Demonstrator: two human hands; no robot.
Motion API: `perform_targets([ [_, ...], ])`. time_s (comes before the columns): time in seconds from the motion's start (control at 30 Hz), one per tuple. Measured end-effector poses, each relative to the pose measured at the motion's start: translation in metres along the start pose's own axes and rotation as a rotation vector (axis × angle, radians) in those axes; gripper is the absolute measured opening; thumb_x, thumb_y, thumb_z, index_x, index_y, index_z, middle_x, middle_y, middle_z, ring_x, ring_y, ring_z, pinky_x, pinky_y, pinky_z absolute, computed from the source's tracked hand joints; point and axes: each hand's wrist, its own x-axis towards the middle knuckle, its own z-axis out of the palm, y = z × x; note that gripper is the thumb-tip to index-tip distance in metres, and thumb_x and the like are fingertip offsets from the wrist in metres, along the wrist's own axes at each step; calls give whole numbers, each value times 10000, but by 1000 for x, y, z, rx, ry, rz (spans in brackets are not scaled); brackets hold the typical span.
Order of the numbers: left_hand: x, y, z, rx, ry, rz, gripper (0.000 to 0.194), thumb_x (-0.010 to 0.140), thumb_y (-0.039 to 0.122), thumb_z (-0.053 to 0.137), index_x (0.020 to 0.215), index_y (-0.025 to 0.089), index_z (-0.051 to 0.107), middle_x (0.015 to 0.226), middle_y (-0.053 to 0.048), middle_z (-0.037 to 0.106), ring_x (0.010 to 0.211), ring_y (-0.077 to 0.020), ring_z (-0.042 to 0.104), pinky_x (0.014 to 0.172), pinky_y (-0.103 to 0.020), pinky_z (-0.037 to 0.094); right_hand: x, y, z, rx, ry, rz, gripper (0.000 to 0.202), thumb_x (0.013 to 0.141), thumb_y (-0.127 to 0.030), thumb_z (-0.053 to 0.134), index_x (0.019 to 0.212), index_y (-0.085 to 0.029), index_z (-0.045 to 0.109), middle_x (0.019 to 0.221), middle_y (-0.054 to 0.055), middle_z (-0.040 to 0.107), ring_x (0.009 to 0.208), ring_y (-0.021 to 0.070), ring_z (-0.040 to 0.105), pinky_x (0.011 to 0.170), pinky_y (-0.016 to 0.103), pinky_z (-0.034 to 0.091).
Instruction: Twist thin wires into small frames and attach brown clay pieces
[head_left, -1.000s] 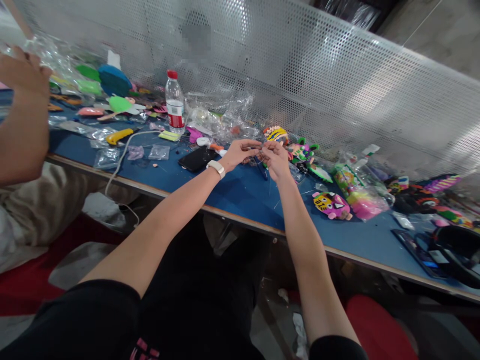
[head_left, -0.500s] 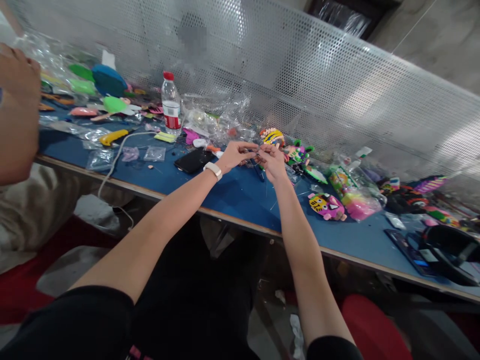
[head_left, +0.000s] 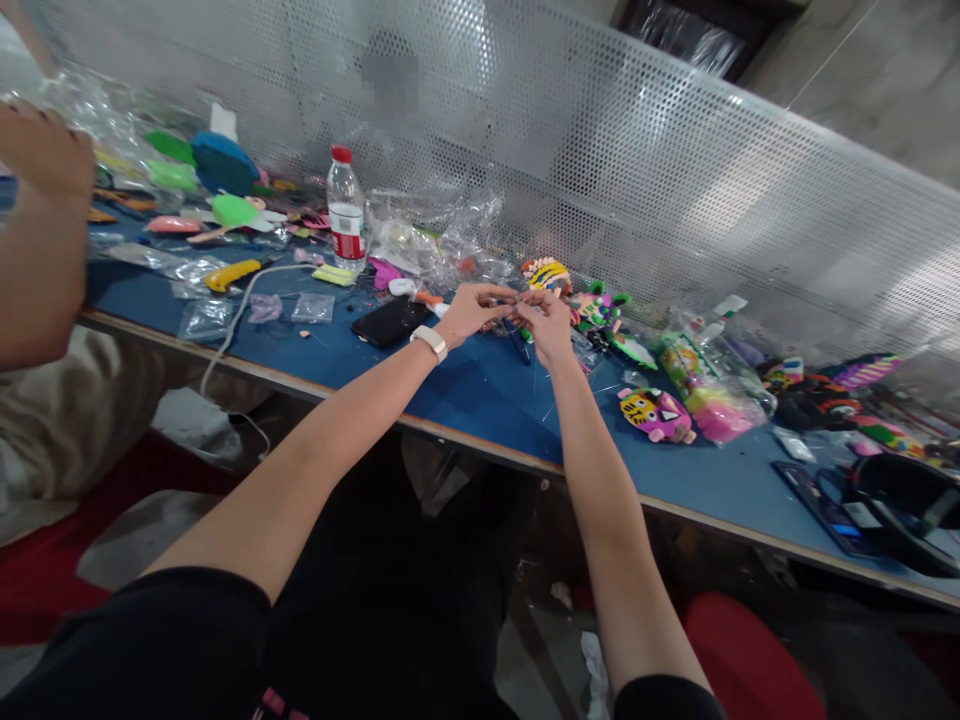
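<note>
My left hand (head_left: 474,310) and my right hand (head_left: 546,322) meet fingertip to fingertip above the blue table (head_left: 480,400). Both are closed in a pinch on something too small to make out. A white band (head_left: 430,342) circles my left wrist. Close to the left hand lies a black phone-like slab (head_left: 391,320). Behind the right hand sits a striped yellow, blue and orange clay piece (head_left: 546,273), with a green and pink clay figure (head_left: 598,306) beside it. Nearer me on the right lies a pink and yellow clay figure (head_left: 655,414).
A red-capped bottle (head_left: 346,215) stands at the back. A yellow cutter (head_left: 234,274) and a white cable (head_left: 241,305) lie leftward. Another person's arm (head_left: 45,240) is at far left. A perforated metal screen (head_left: 540,140) borders the back. A black visor-like object (head_left: 904,510) sits far right.
The whole view has shifted slightly. My two hands stay together with their fingertips pinched. The other person's hand at the left has moved a little lower.
</note>
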Motion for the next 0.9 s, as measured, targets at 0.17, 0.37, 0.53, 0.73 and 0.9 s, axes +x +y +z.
perform_targets([
  [0.17,0,-1,0,-11,3,-7,253,870,289,959,1099,211,885,662,-15,678,538,-97,531,517,-260,429,1,1,-2,-30,-16,-55,387,758,-504,927,947,-286,669,830,-29,703,761,213,735,838,447,686],
  [0.37,0,5,2,-31,23,-21,285,878,288,958,1128,181,872,782,-59,752,657,-139,651,605,-283,523,6,7,-10,-99,-38,-176,494,751,-579,950,1050,-283,691,968,19,748,901,247,757,910,481,683],
  [0.53,0,7,4,-65,9,-48,193,914,302,938,1045,188,853,744,-50,726,597,-119,608,545,-266,468,5,-1,-20,-116,-37,-168,476,856,-572,920,1187,-298,716,1062,48,780,1016,279,806,1010,516,687],
  [0.73,1,4,3,-46,32,-63,189,923,334,931,981,192,819,715,-34,688,556,-108,578,524,-264,450,1,-4,-22,-119,-103,-119,624,860,-560,929,1378,-334,665,1061,46,814,980,275,809,1040,554,681],
  [0.9,1,6,3,-27,51,-70,149,943,299,901,990,194,806,743,-30,694,552,-105,568,542,-276,462,3,2,-16,-125,-76,-103,752,862,-595,916,1480,-325,582,1113,72,826,976,286,800,1017,567,679],
])
